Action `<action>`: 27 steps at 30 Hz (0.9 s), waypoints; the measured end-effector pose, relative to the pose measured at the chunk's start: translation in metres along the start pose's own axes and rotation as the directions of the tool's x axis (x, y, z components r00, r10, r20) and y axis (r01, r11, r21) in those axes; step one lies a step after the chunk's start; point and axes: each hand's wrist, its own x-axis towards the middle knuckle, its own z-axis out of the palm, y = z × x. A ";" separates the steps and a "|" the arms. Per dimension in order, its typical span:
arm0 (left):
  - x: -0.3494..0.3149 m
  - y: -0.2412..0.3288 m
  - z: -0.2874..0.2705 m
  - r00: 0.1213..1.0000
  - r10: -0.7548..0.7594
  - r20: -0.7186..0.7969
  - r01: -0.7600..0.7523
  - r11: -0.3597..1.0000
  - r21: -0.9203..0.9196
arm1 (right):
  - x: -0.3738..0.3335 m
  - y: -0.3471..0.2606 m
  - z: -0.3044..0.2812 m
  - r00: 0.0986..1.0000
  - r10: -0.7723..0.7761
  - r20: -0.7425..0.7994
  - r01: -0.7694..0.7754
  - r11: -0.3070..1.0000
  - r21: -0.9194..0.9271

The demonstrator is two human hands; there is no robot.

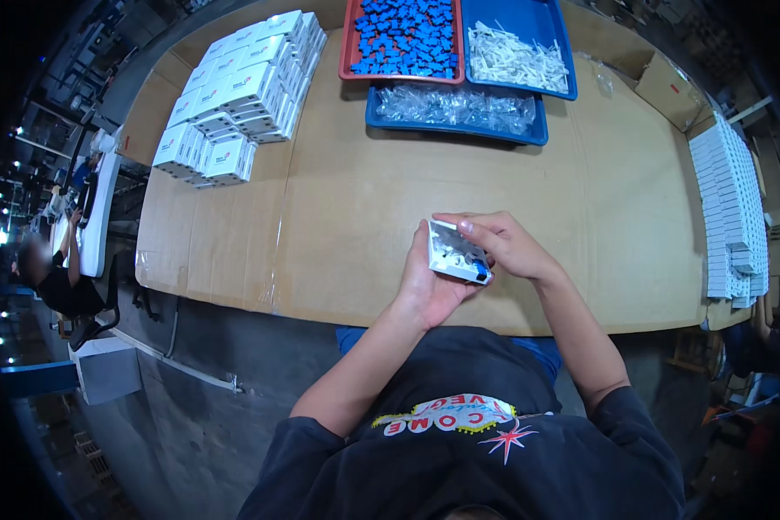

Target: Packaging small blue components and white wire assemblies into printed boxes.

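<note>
Just in front of my body, over the near edge of the table, I hold a small white box (461, 275). Its upper side shows an opening with small white pieces inside and a blue piece (482, 269) at the lower right corner. My left hand (423, 290) cups the box from below and from the left, thumb along its left side. Across the box's far right edge lies my right hand (513, 245), its fingers bent against the box and partly covering the opening. The right fingertips behind the box are hidden.
Stacked white boxes (234, 87) stand at the far left. Beyond my hands are a red tray (345, 61) of blue parts, a blue tray (568, 52) of white sticks and another blue tray (459, 130) of clear bags. More white boxes (728, 208) line the right edge. A person (69, 286) sits far left.
</note>
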 end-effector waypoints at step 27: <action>-0.011 -0.003 -0.010 0.995 0.099 -0.003 -0.099 0.986 -0.136 | 0.007 0.010 0.014 0.995 -0.022 0.098 0.031 0.995 -0.095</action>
